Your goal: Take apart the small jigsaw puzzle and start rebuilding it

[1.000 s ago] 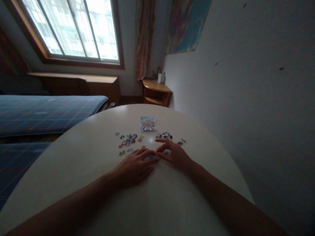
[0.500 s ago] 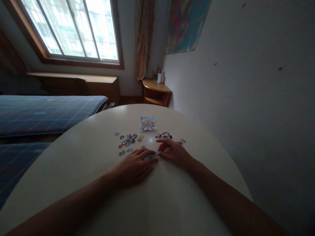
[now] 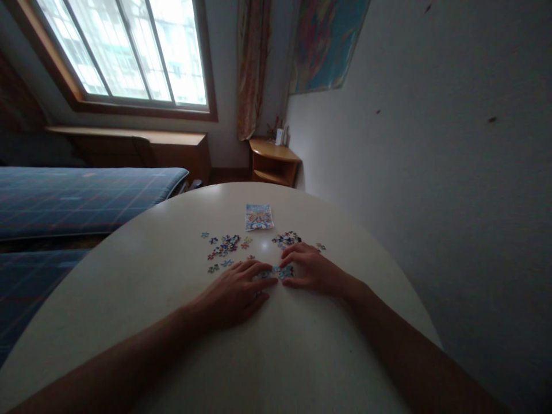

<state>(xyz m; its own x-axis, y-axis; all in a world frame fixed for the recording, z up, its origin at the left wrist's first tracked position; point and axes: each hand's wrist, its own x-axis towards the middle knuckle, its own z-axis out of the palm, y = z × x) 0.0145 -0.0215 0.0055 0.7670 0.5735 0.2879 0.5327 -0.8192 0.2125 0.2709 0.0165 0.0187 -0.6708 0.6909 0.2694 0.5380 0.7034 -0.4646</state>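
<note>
Light-blue joined jigsaw puzzle pieces lie flat on the white round table between my hands. My left hand rests low over their left end, its finger and thumb around them and covering part of them. At the right end, my right hand has its thumb and forefinger on either side of the pieces. Beyond the left hand spreads a loose heap of puzzle pieces. A second heap of pieces sits just past the right fingers.
A small printed picture packet lies farther back on the table. A stray piece is right of the right-hand heap. A plaid mattress is at the left, a wooden corner shelf behind, and a white wall at the right.
My right hand has shifted slightly right, and its raised forefinger has come down to the joined pieces, uncovering more of them. The left hand stays in place.
</note>
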